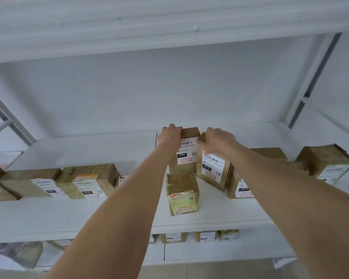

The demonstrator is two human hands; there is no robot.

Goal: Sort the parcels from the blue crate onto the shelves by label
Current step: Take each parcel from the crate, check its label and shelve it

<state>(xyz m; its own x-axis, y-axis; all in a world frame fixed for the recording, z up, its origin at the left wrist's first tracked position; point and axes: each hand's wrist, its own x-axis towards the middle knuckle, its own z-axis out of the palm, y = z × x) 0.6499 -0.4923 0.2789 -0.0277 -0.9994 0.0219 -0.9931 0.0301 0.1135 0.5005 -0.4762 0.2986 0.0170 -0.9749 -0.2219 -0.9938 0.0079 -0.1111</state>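
Both my arms reach up to a white shelf (pixel 109 214). My left hand (pixel 170 135) grips the top of a tall brown parcel (pixel 186 156) whose white label reads 060. My right hand (pixel 220 140) holds the top of a second brown parcel (pixel 212 170), labelled 010, which leans to the right against another 010 box (pixel 240 186). In front of the tall parcel stands a small tape-wrapped box (pixel 182 194) with a yellowish label. The blue crate is out of view.
Several labelled brown boxes (pixel 87 182) line the shelf's left side, and a taped box (pixel 326 162) sits at the far right. The shelf board above (pixel 169 27) hangs low overhead. More parcels (pixel 208 236) show on the shelf below.
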